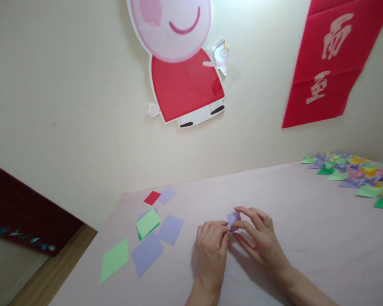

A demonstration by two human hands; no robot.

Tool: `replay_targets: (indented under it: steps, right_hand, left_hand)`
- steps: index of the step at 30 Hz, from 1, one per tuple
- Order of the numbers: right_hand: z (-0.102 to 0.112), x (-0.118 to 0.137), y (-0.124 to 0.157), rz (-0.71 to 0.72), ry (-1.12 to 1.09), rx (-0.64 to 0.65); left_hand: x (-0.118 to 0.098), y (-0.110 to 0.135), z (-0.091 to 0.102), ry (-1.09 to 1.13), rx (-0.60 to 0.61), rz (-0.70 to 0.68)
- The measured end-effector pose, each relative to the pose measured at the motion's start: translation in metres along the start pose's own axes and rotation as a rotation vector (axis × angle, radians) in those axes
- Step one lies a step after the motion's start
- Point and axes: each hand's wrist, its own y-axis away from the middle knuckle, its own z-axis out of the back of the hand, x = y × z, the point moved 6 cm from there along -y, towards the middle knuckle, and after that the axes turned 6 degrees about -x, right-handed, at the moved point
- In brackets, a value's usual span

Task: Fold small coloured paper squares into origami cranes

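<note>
A small piece of folded purple paper (233, 219) is held just above the pale cloth-covered surface, between my two hands. My left hand (211, 244) is closed, its fingertips and thumb pinching the paper at its lower left corner. From the other side, my right hand (262, 240) grips it, with the index fingertip at the top edge and another finger lower down. The right thumb is below, close to the bottom corner. How the paper's underside is folded cannot be seen.
On the left lie loose paper sheets: light green (115, 260), purple (147, 254) and red (152, 197). Several rows of folded colourful paper pieces (351, 174) stand at the right back. Behind the surface rises a wall with a cartoon pig cutout (185, 85) and a red banner (330, 72).
</note>
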Motion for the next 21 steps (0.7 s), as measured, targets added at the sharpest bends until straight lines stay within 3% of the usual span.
replay_targets:
  steps: [8, 13, 21]
  right_hand:
    - [-0.005, -0.006, 0.001, -0.026, -0.091, 0.040]
    - [-0.017, -0.020, 0.004, -0.222, -0.343, 0.176]
    - [-0.020, -0.026, 0.002, -0.510, -0.601, 0.185]
  left_hand:
    - [0.004, 0.003, -0.004, 0.059, 0.011, 0.044]
    - [0.013, 0.005, -0.010, 0.221, 0.036, 0.154]
    - [0.029, 0.008, -0.020, 0.399, 0.064, 0.420]
